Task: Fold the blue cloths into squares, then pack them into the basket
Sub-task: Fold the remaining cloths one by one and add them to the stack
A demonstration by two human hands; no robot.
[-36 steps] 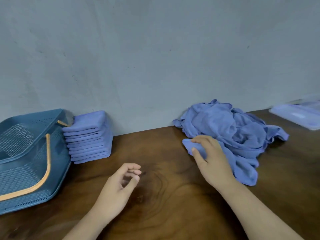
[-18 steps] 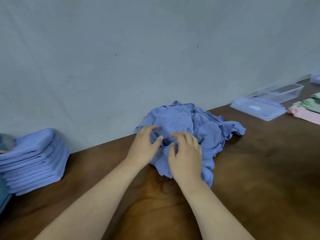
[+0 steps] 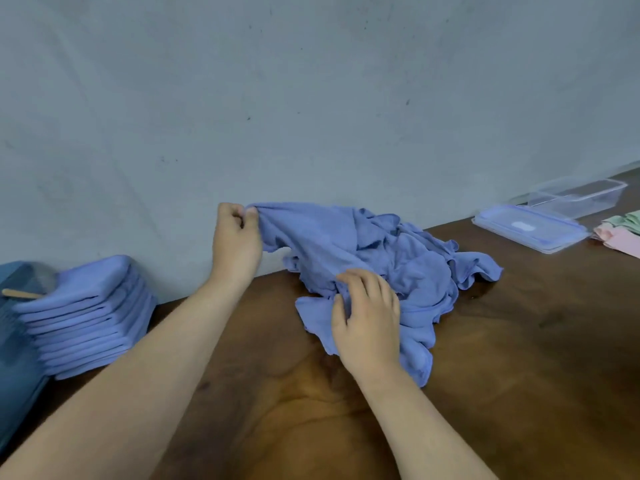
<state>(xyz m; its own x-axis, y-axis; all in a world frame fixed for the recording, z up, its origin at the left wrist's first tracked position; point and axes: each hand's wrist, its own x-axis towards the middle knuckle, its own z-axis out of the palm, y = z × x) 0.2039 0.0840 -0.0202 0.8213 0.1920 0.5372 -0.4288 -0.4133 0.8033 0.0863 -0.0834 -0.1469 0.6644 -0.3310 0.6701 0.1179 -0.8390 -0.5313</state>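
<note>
blue cloths [image 3: 408,261] lie in a crumpled heap on the dark wood desk [image 3: 519,375], mid-scene & far, up against the grey wall [image 3: 311,98]. the left hand [image 3: 237,239] is raised at the heap's left edge. its fingers [image 3: 251,211] are curled tight & pinch the corner of a lifted cloth [image 3: 304,230], which hangs clear of the desk there & runs right into the heap. the right hand [image 3: 367,327] sits palm-down on the near-left part of the heap, w/ fingers [image 3: 363,282] bent & thumb tucked in, bunching fabric in its grip. both forearms are bare.

a folded stack [image 3: 90,317] of blue squares, many layers, stands far left on the desk by the wall. the basket [image 3: 17,358], teal plastic, is just beside the stack at the left frame edge & only partly in view. its tan handle [image 3: 20,293] shows by the stack's top left. can't tell what's inside it.

far right there's a clear plastic tub [image 3: 578,197], w/ a lid [image 3: 530,228] lying flat just near of it. pink & green cloths [image 3: 620,233] sit at the right edge, beside the lid.
</note>
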